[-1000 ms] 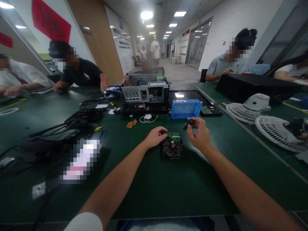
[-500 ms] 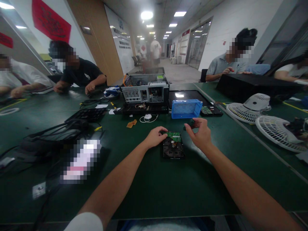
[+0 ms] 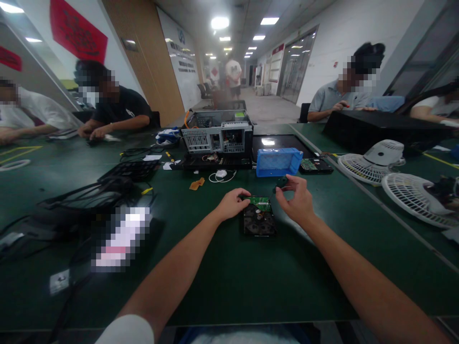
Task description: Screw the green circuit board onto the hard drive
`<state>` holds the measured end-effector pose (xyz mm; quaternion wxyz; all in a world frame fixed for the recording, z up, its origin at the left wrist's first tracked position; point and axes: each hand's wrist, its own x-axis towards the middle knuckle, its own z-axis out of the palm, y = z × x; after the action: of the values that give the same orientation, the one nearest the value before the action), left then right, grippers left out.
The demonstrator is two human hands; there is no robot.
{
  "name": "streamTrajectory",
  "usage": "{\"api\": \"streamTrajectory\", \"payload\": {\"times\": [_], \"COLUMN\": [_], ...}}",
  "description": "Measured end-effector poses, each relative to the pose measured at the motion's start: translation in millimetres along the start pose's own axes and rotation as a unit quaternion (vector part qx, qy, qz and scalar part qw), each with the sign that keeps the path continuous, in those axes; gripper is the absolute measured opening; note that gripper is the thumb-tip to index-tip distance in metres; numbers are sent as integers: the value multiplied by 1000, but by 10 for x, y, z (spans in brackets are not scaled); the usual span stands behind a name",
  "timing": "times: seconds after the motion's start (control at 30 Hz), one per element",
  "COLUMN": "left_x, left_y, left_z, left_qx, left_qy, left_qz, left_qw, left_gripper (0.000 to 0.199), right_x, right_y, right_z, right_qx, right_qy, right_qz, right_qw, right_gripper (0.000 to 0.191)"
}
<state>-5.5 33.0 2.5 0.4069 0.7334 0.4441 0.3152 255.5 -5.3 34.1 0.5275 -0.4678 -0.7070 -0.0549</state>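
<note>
Currently pinching, with thumb and fingers of the left hand [image 3: 234,204], the far-left corner of a hard drive [image 3: 260,223] lying flat on the green table [image 3: 229,282]. Gripping a dark green screwdriver [image 3: 281,184] in the right hand [image 3: 298,198], just beyond the drive's far-right corner. Farther off, a blue tray [image 3: 278,173] and, left of it, an open computer case [image 3: 198,141].

A black hard drive [image 3: 260,223] is lying flat just below and right of the frame's centre, its green circuit board [image 3: 261,204] facing up along the upper edge, while a dark-green-handled screwdriver [image 3: 280,184] is slanting down-left near its upper right corner, contact unclear.
</note>
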Motion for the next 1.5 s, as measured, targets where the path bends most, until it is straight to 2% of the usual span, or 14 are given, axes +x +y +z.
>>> {"api": "streamTrajectory", "payload": {"times": [0.43, 0.7, 0.93, 1.2, 1.5], "left_x": [11, 6, 11, 10, 13], "left_y": [-27, -6, -17, -31, -18], "left_z": [25, 13, 30, 15, 17], "left_qx": [1, -5, -11, -2, 0], "left_qy": [8, -3, 3, -2, 3], "left_qz": [12, 1, 6, 0, -3], "left_qw": [1000, 1000, 1000, 1000, 1000], "left_gripper": [31, 32, 32, 33, 33], "right_x": [15, 39, 43, 48, 109], "right_y": [16, -17, -15, 0, -7], "right_z": [10, -29, -17, -53, -88], "right_qx": [-46, -18, -68, -59, -29], "right_qy": [9, 24, 53, 21, 43], "right_qz": [-18, -20, -16, -52, -56], "right_qw": [999, 999, 996, 997, 997], "right_gripper": [55, 41, 43, 41, 32]}}
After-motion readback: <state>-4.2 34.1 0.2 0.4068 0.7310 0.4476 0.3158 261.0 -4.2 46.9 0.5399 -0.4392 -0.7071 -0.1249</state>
